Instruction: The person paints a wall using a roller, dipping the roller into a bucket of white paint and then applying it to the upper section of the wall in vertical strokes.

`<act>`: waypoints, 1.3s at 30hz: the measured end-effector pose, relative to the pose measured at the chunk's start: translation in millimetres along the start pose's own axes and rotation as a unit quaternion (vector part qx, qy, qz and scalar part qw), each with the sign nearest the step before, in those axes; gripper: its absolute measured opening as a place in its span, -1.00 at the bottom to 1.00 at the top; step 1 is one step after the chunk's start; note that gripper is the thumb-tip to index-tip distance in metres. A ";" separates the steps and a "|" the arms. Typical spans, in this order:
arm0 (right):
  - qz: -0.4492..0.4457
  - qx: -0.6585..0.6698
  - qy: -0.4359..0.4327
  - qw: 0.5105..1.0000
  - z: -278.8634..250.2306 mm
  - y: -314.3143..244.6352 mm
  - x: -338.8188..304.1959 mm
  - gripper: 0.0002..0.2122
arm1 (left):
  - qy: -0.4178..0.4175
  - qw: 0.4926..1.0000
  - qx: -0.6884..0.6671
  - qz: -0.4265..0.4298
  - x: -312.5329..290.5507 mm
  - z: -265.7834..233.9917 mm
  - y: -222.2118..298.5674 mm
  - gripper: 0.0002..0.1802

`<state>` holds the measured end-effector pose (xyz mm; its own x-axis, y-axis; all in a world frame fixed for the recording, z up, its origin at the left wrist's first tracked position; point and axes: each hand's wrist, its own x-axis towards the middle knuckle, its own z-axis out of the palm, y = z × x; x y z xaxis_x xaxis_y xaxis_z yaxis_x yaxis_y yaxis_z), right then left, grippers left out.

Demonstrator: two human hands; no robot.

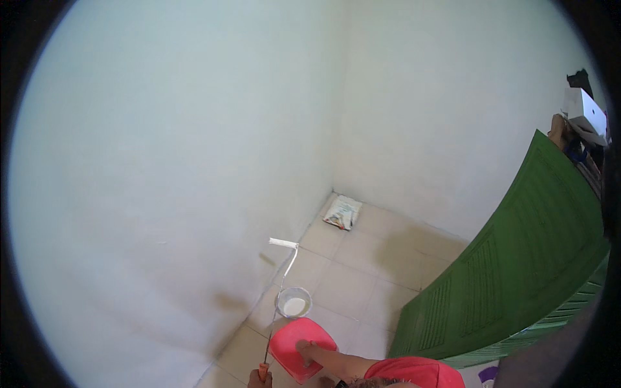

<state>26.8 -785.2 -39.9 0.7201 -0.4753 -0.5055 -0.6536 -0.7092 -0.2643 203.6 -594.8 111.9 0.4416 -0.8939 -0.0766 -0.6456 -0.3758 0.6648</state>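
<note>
At the lower edge, my left hand [260, 380] is closed round the orange handle of a paint roller [283, 243]. Its thin metal rod runs up past a small round bucket [280, 304], and the white roller head is near the left wall, above the bucket. White paint [295, 306] lies inside the bucket on the floor. My right hand [306, 350] comes from a red sleeve and is curled over a red plastic tray-like piece [284, 339] with rounded corners. Its fingers are partly hidden, and the tray's exact kind is unclear.
Pale walls [162, 161] meet in the far corner. A white printed bag [343, 212] lies on the tiled floor [349, 291] there. To the right leans a large green plastic panel [491, 258], with a white box [585, 113] and other items behind it. Something purple [488, 374] shows low at right.
</note>
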 end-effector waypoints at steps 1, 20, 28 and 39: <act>-0.008 0.005 -0.002 1.000 -1.3 -0.2 -1.0 -0.30 | -0.004 1.000 0.014 -0.015 -3.8 1.6 1.2 -0.60; 0.032 0.511 0.193 0.837 25.2 -23.0 -166.1 -0.79 | -0.014 0.992 -0.082 0.098 -62.6 69.2 17.6 -0.65; 0.012 0.646 0.193 0.738 7.7 -131.4 -137.1 -0.65 | -0.096 0.967 -0.190 0.137 -29.5 41.5 5.6 -0.43; 0.093 0.554 0.416 0.715 -98.5 -155.2 -173.5 -0.52 | -0.167 0.933 -0.152 0.281 11.5 -1.2 65.6 -0.04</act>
<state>26.3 -643.9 169.8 0.1855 -0.9798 -0.0748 -0.2070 0.0354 -0.9777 167.0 -629.3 155.5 -0.1646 -0.9742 0.1546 -0.4879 0.2166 0.8456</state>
